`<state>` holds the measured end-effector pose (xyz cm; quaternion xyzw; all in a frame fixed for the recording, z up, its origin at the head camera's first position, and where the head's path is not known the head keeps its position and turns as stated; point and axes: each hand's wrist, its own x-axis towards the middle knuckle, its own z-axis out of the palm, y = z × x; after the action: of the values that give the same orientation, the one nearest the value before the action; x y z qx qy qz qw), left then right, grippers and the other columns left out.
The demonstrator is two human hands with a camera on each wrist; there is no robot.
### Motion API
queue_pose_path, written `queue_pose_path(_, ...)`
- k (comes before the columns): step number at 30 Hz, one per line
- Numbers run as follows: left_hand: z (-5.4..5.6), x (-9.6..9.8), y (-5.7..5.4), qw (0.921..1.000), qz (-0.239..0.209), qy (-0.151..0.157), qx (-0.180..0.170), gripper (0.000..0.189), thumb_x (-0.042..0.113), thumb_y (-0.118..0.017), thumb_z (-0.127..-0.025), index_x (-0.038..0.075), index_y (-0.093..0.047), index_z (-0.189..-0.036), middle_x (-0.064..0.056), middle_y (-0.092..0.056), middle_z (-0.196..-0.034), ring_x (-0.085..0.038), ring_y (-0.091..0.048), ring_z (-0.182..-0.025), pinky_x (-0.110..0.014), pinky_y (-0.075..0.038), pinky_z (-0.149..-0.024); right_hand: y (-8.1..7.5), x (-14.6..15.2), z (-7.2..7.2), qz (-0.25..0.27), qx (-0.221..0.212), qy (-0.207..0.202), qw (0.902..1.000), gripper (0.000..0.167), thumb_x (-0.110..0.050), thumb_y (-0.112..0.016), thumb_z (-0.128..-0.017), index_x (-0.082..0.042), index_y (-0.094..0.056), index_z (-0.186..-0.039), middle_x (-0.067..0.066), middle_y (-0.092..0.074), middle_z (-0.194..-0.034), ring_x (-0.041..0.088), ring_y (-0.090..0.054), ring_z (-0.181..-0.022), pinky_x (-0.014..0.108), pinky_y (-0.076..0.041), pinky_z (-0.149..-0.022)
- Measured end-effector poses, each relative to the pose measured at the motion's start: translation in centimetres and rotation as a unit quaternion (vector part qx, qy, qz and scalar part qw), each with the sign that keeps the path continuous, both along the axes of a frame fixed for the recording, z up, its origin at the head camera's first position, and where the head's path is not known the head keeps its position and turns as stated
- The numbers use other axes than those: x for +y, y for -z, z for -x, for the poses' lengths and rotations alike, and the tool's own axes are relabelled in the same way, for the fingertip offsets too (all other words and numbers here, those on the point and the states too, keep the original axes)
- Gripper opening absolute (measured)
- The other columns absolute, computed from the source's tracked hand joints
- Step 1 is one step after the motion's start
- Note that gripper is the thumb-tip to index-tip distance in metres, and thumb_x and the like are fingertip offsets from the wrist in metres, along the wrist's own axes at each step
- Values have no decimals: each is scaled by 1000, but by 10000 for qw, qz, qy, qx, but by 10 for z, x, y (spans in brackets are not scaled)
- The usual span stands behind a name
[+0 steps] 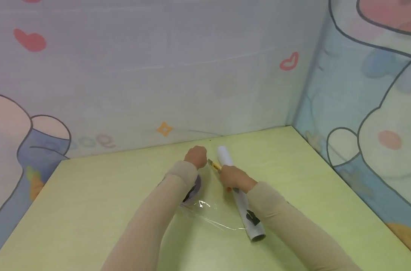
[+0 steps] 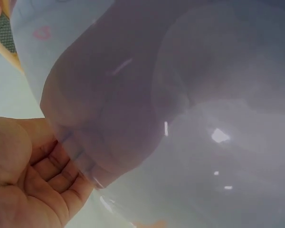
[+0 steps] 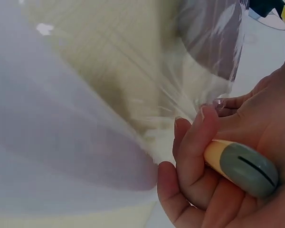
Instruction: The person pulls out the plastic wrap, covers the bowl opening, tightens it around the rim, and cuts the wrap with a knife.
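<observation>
My right hand (image 1: 234, 177) grips a yellow utility knife (image 1: 215, 166) with a grey end, which points toward my left hand (image 1: 196, 156). In the right wrist view, fingers curl round the knife's handle (image 3: 249, 168). The left hand's fingers curl at the edge of clear plastic film (image 1: 213, 216), seen close in the left wrist view. This film stretches between a white roll (image 1: 242, 205), lying under the right wrist, and a purplish round object (image 1: 197, 185) below the left wrist. The left forearm partly hides that round object, so its kind is unclear.
Everything lies on a pale yellow-green table (image 1: 100, 195). Cartoon-printed cloth walls (image 1: 141, 75) stand along its back and sides. A small black piece (image 1: 252, 217) shows against the roll near its front end.
</observation>
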<state>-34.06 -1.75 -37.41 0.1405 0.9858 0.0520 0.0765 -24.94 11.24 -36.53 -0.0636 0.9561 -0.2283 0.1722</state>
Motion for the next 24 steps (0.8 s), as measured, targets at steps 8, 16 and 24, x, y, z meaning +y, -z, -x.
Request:
queue_pose_path(8, 0, -2, 0, 9998, -180, -22, 70, 41, -4, -39, -90, 12, -29, -54, 2, -20, -49, -8, -15, -43, -20, -18, -38, 0, 6, -3, 304, -306, 104, 9990, 8, -9, -42, -91, -4, -48, -91, 7, -55, -61, 14, -50, -48, 22, -39, -39)
queue_pose_path(16, -5, 1, -5, 9999, -56, 50, 121, 43, -3, -36, -91, 12, -27, -51, 2, -22, -49, -8, -18, -43, -19, -19, -37, 2, 20, -6, 801, -555, 97, 9952, 8, -8, -40, -91, -3, -45, -89, 9, -52, -68, 14, -50, -50, 20, -38, -41)
queue_pose_path(24, -10, 4, -7, 9999, 61, -23, 136, 44, 0, -36, -93, 11, -29, -51, 1, -26, -49, -9, -21, -43, -20, -21, -37, 0, 22, -13, 837, -560, -37, 9949, 8, -8, -39, -91, -4, -46, -88, 7, -51, -69, 13, -51, -51, 19, -40, -44)
